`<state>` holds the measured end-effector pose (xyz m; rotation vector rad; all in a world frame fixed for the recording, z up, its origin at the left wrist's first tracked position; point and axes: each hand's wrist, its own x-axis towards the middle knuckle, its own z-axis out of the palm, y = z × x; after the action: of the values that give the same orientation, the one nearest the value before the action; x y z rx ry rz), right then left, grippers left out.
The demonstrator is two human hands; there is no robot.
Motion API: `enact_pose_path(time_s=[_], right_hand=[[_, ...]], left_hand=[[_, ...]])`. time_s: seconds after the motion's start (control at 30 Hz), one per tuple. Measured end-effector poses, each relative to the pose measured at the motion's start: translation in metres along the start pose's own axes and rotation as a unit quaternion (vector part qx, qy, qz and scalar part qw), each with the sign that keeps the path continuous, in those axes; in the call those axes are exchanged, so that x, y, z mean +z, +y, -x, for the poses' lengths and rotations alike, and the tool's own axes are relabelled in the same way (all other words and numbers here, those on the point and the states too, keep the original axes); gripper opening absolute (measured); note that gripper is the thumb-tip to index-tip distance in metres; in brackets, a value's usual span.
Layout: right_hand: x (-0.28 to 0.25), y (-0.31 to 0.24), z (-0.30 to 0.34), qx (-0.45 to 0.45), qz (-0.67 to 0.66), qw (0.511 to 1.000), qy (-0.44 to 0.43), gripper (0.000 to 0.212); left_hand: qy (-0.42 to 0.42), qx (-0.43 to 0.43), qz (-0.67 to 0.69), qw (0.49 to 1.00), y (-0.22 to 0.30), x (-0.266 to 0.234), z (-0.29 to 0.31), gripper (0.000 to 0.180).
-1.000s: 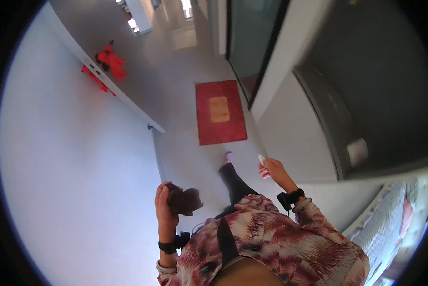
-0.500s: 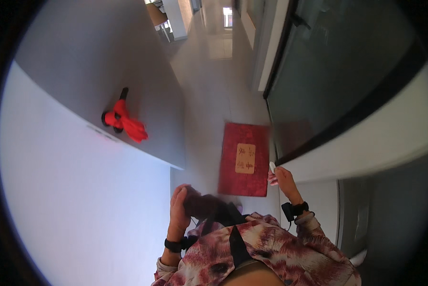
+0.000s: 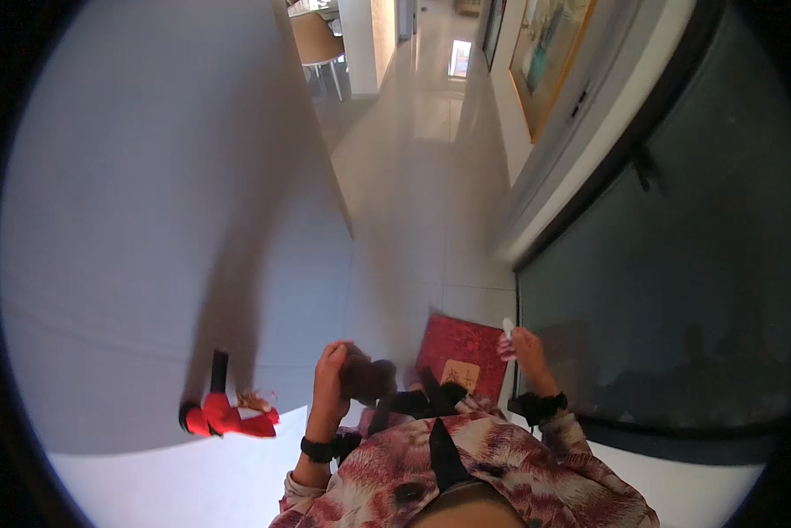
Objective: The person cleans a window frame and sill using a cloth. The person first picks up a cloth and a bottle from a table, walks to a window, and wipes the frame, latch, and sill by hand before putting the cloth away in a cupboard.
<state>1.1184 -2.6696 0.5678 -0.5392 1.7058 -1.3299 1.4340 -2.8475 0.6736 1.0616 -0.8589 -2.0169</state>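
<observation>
In front of my body on the left, my left hand (image 3: 329,385) is closed on a dark brown, soft-looking bundle (image 3: 367,377); its exact kind does not show. My right hand (image 3: 527,348), out to the right with the elbow bent, pinches a small white object (image 3: 507,328) too blurred to name. Below and between the hands lies a red doormat (image 3: 448,341) with a tan panel, its near part hidden by my clothing. Both wrists wear black bands.
At the left stands a grey door (image 3: 140,229) whose black handle (image 3: 219,371) has a red cloth (image 3: 228,418) tied on it. A dark glass door (image 3: 651,299) with a handle (image 3: 643,167) is on the right. Ahead, a tiled corridor (image 3: 413,167) passes a chair (image 3: 318,40) and a framed picture (image 3: 547,62).
The view has moved forward through the doorway. The doormat and the red cloth now sit lower in view, and more of the corridor shows. Both hands keep their holds.
</observation>
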Motion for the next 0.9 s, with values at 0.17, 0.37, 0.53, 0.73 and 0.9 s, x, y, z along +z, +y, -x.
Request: enact_pose_path(time_s=[0.17,0.37,0.53,0.73,0.9], right_hand=[[0.039,-0.078,-0.096,0.002,-0.036,0.998,0.041,0.034],[0.04,-0.123,-0.206,0.062,-0.057,0.996,0.015,0.033],[-0.007,-0.207,-0.375,0.011,-0.086,0.996,0.0,0.035],[-0.004,-0.285,-0.513,-0.007,-0.012,1.0,-0.025,0.034],[0.052,-0.293,-0.579,-0.018,0.006,0.994,-0.106,0.032]], left_hand=[[-0.02,-0.016,-0.078,0.997,0.09,0.012,-0.113,0.038],[0.026,0.016,-0.04,0.999,0.112,0.047,-0.212,0.037],[0.051,-0.006,0.017,0.999,0.155,0.129,-0.338,0.028],[0.059,0.001,-0.025,0.998,0.21,0.182,-0.437,0.034],[0.063,0.057,-0.065,0.994,0.213,0.16,-0.486,0.034]])
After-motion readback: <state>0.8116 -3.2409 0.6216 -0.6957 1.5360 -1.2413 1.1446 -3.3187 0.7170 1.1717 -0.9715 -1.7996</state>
